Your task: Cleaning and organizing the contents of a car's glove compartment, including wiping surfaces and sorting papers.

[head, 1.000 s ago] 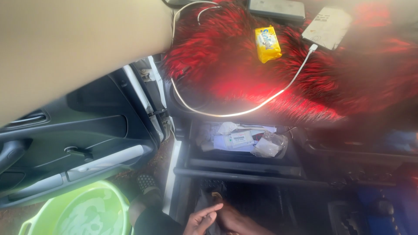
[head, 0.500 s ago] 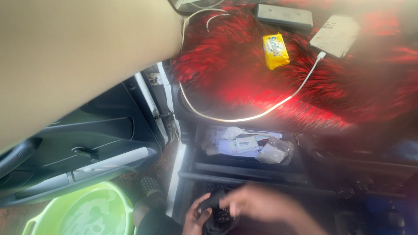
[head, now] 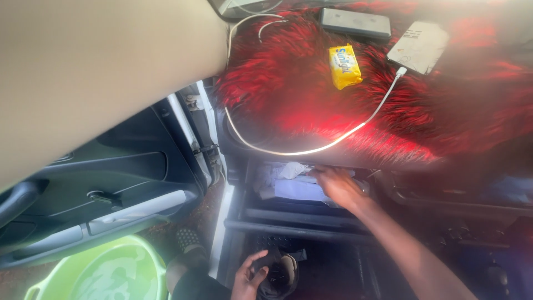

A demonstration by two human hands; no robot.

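The right hand (head: 338, 186) has moved up into the glove compartment (head: 302, 191), fingers spread on papers (head: 294, 189). The left hand (head: 250, 275) keeps gripping a dark cloth (head: 280, 275) below it.

This is the front cabin of a car: an open door panel (head: 94, 189), a dashboard under red furry cover (head: 333, 94), and an open glovebox (head: 300, 186) show it.

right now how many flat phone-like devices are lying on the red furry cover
2: a dark slab at the top edge, and a white one right of it with the white cable plugged in. Others may lie beyond the frame.
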